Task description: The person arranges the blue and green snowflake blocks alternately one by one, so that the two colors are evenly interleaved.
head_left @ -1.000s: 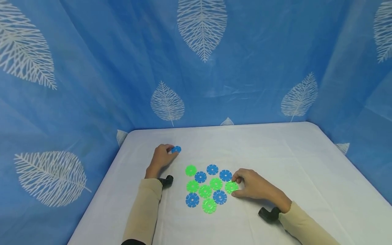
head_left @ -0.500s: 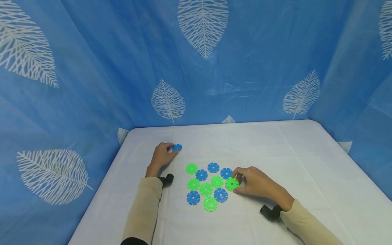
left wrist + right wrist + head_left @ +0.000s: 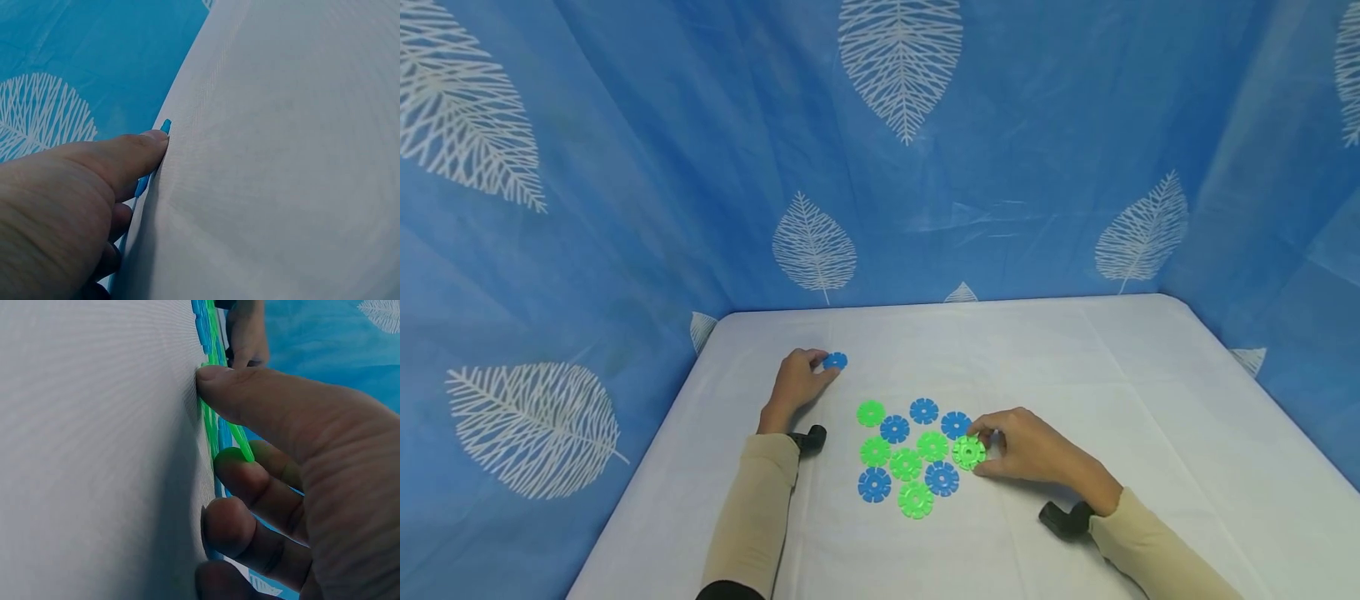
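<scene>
Green discs (image 3: 917,508), blue discs (image 3: 943,487), white tablecloth (image 3: 1015,358), blue curtain (image 3: 1037,92) (white leaf print (image 3: 815,243))

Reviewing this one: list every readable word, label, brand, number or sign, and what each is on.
None: no text is readable in any view.
The blue backdrop carries only white leaf shapes.
The blue discs and green discs show no lettering; any fine marks on them would be too small to read.
</scene>
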`<state>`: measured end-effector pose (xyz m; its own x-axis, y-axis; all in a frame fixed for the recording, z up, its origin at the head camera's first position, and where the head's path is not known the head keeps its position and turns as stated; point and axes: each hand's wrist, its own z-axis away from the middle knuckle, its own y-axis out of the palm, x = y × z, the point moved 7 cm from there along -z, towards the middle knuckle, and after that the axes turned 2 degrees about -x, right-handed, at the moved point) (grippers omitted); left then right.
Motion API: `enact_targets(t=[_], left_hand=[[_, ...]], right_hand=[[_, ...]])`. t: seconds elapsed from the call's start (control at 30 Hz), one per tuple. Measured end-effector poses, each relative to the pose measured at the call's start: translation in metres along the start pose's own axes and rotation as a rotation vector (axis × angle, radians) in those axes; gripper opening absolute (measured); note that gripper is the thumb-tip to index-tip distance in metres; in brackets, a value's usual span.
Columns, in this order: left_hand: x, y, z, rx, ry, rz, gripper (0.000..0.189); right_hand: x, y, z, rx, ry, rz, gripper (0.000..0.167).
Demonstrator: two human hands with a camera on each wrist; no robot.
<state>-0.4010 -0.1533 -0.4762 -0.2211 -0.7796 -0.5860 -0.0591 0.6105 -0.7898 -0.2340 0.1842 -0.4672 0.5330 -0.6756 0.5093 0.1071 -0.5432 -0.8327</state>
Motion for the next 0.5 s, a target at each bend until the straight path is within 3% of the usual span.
enact_targets(t=[0.3, 0.5], left_hand=[[0.0, 0.002, -0.002, 0.011, -0.033, 0.007, 0.047], [0.001, 0.002, 0.0, 0.0, -0.018, 0.004, 0.046]], right_hand=[[0.001, -0.005, -0.002, -0.046, -0.016, 0.134, 0.041], [0.001, -0.015, -0.017, -0.106, -0.079, 0.088, 0.039]])
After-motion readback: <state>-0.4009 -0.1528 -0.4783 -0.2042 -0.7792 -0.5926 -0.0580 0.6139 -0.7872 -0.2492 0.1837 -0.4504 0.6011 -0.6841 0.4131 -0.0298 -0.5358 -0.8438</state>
